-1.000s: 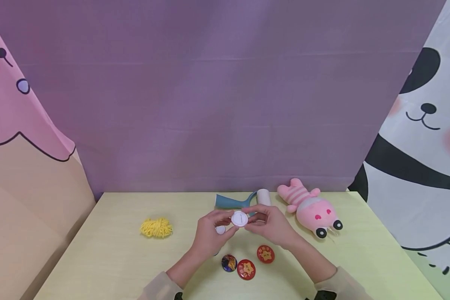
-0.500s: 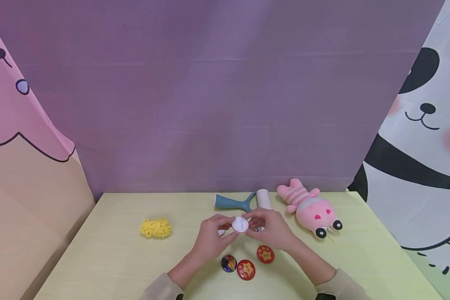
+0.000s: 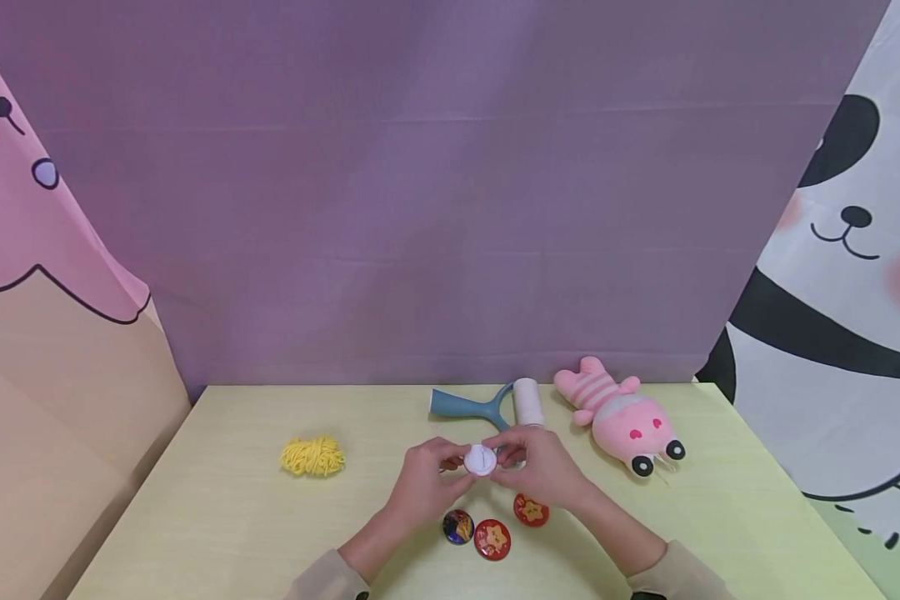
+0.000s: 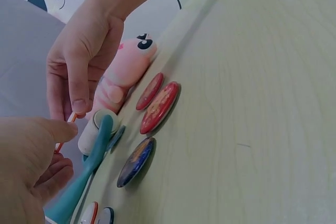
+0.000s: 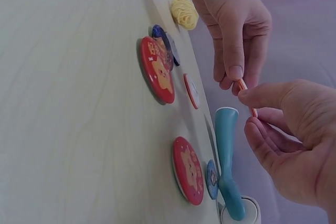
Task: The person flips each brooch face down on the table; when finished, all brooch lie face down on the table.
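Note:
A round pin badge is held up by its edges between both hands, its white back with a pin line toward the head view. My left hand pinches its left edge with thumb and fingers, and my right hand pinches the right edge. Edge-on in the right wrist view, the badge shows a thin orange-red rim. On the table below lie two red star badges, one nearer and one farther, beside a dark blue picture badge.
Behind the hands lies a lint roller with a teal handle and white roll. A pink plush toy lies at the back right, yellow yarn at the left. More badges show in the right wrist view, including a blue one and a red-rimmed white one.
Both hands have lowered slightly toward the table's front, carrying the badge with them. Its white back tilts a little differently. The badges on the table have stayed put.

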Action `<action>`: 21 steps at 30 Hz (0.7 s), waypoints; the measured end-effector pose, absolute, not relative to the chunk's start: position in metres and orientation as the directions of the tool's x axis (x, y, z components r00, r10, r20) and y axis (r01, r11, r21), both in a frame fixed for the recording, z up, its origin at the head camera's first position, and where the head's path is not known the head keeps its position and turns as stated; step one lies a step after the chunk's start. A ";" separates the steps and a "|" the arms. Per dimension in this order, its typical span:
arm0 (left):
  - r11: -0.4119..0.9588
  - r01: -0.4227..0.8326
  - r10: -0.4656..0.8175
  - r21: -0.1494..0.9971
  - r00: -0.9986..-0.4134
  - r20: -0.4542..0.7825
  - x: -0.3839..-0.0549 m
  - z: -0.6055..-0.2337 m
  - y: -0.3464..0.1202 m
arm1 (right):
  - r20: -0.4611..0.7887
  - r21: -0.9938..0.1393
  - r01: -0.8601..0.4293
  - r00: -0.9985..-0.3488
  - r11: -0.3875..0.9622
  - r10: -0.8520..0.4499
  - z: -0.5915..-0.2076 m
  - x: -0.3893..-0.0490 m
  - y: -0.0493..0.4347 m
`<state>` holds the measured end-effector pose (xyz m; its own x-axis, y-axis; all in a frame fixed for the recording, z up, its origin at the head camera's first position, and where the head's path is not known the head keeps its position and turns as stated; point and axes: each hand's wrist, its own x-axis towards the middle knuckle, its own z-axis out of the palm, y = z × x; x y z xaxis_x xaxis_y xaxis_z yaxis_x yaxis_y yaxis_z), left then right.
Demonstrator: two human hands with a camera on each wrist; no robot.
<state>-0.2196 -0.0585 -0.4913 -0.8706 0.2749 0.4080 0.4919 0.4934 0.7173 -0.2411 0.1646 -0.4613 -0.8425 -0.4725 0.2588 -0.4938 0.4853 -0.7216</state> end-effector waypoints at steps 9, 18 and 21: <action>0.514 0.478 0.291 0.712 -0.879 0.379 -0.220 -0.497 -0.058 | 0.251 -0.693 -0.496 -0.847 0.524 -0.469 -0.469 -0.241 0.163; 0.573 0.451 0.297 0.684 -0.893 0.339 -0.217 -0.498 -0.055 | 0.204 -0.696 -0.469 -0.855 0.544 -0.476 -0.472 -0.238 0.160; 0.594 0.450 0.302 0.666 -0.893 0.333 -0.217 -0.501 -0.054 | 0.193 -0.686 -0.467 -0.856 0.558 -0.479 -0.474 -0.238 0.160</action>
